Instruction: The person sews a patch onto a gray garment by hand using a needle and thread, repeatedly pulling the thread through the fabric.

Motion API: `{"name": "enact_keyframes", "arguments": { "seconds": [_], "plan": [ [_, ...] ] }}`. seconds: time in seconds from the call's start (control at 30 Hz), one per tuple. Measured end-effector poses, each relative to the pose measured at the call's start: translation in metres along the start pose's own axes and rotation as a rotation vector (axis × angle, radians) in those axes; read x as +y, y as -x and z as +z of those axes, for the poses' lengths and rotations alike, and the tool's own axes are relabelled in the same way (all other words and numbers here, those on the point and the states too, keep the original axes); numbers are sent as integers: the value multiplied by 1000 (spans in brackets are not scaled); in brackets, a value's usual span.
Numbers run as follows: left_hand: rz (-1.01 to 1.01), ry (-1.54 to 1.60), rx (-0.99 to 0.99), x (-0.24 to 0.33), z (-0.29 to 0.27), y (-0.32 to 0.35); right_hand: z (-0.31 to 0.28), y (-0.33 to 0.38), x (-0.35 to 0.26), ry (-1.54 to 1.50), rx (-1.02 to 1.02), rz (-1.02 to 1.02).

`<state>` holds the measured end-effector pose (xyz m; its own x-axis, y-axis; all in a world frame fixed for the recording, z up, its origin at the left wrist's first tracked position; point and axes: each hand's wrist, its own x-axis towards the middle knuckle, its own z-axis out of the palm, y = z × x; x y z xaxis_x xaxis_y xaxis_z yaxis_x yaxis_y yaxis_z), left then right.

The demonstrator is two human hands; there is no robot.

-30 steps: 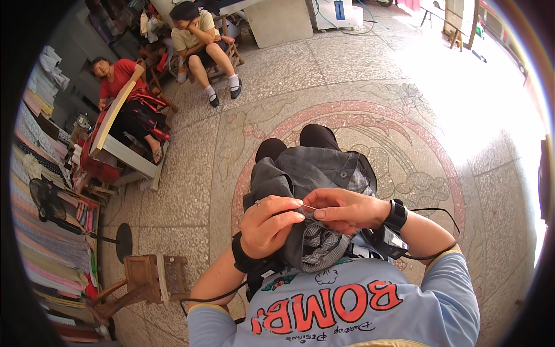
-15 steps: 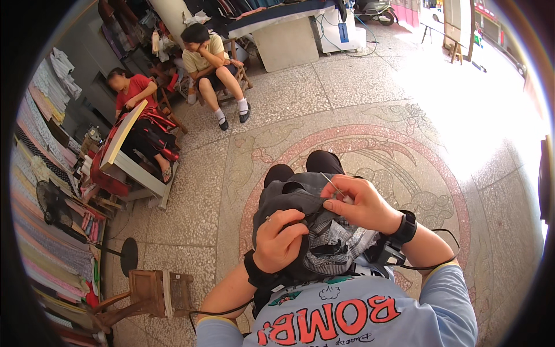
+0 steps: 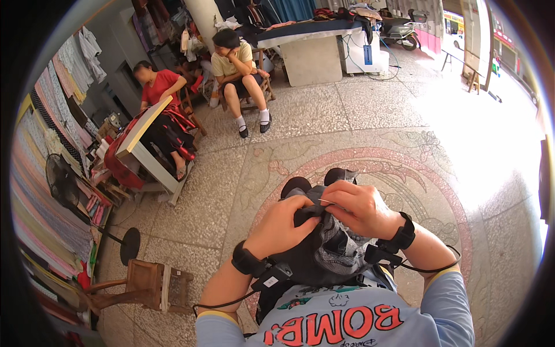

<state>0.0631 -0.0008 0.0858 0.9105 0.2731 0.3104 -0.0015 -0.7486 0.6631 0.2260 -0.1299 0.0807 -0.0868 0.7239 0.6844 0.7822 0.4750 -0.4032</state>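
Note:
Over my lap lies a dark grey garment (image 3: pixel 299 250), with a grey checked fabric (image 3: pixel 336 243) bunched on its right side. My left hand (image 3: pixel 280 226) is closed on a fold of the dark cloth, thumb and fingers pinching it near my knees. Close beside it, my right hand (image 3: pixel 365 209) pinches a thin, pale needle (image 3: pixel 325 200) whose tip points left toward the fold. Whether the tip touches the cloth I cannot tell. Both wrists wear black straps with cables.
A wooden stool (image 3: pixel 144 284) and a standing fan (image 3: pixel 62 180) are at the left. Beyond, a person in red sits at a sewing table (image 3: pixel 136 134), and another person (image 3: pixel 238 69) sits on a chair. Fabric rolls (image 3: pixel 43 194) line the left wall. A long table (image 3: pixel 312 36) stands at the back.
My hands have come closer together, and the cloth is gathered up between them. The needle has swung lower, from pointing up-left to nearly level. The head view has tilted upward.

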Motion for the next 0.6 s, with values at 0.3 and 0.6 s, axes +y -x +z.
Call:
{"name": "enact_keyframes", "arguments": {
  "seconds": [0.3, 0.6],
  "plan": [
    [-389, 721, 53, -24, 41, 7, 16, 26, -22, 11, 221, 143],
    [-418, 1049, 178, -3, 43, 22, 21, 39, -18, -78, 97, 264]
  ]
}}
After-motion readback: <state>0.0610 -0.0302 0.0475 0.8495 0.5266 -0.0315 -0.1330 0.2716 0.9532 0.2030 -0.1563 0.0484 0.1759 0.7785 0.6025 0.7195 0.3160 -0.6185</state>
